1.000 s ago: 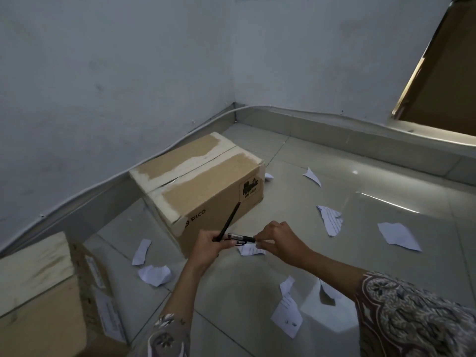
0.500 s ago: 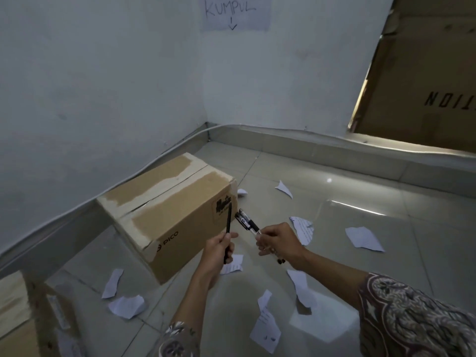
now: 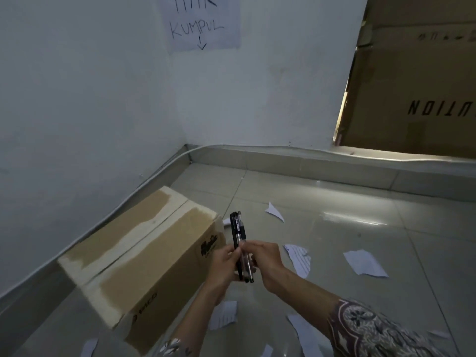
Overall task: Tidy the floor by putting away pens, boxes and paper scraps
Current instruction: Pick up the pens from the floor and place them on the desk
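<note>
Both hands hold a bunch of black and clear pens (image 3: pixel 238 229) upright in front of me. My left hand (image 3: pixel 224 264) grips the bunch from the left, and my right hand (image 3: pixel 265 258) pinches it from the right. Just left of the hands, a closed cardboard box (image 3: pixel 139 256) with torn tape marks lies on the tiled floor. White paper scraps are scattered on the floor: one (image 3: pixel 275 211) beyond the pens, one (image 3: pixel 298 258) with written lines right of my right hand, another (image 3: pixel 364 262) further right, and several below my arms.
A paper sign (image 3: pixel 199 21) with handwriting and a downward arrow hangs on the wall above the room corner. A large brown carton (image 3: pixel 412 86) stands at the upper right. A raised tiled ledge (image 3: pixel 309 166) runs along the walls.
My hands came together and the pens, held apart before, are now bunched upright between both hands. My view tilted up, showing the wall sign more fully.
</note>
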`<state>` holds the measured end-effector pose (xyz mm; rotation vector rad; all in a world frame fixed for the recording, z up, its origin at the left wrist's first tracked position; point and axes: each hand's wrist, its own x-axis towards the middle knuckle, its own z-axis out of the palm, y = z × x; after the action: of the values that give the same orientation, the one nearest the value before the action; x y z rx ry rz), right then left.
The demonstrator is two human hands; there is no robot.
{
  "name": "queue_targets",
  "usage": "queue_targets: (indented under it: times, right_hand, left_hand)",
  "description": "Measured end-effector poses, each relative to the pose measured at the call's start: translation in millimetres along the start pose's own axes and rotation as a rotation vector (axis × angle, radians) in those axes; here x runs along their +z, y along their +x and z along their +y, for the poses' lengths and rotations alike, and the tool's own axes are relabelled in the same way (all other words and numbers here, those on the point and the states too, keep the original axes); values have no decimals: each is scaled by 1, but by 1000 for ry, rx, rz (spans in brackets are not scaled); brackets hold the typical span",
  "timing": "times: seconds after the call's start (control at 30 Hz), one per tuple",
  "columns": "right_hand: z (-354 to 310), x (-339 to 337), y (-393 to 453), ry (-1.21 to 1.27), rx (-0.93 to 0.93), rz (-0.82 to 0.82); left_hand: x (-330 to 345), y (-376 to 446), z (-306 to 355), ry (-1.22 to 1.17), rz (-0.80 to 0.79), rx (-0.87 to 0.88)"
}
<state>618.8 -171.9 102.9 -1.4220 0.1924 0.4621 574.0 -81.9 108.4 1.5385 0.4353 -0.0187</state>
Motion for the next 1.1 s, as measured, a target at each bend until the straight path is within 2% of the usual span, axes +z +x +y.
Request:
queue_targets:
  times: [0.23,0.6,0.7,0.87,1.1]
  right_hand:
    - [-72,-15,-28,97,100,-104]
    - [-279,-51,-155,132,108,-260]
    - [-328,-61,-193,89,110,-224]
    - [-424,-82,-273,97,90,-57]
    - [-522,-114,-373,230,21,116]
  left_hand:
    - [5,-24,81,19,-127,-51]
    - [39,-123,296,57,-239,-135]
    - [53,-151,347,81,-264,-167]
    - [86,-202,447,115,-338,-223]
    - [136,-267,565,202,-502,-157]
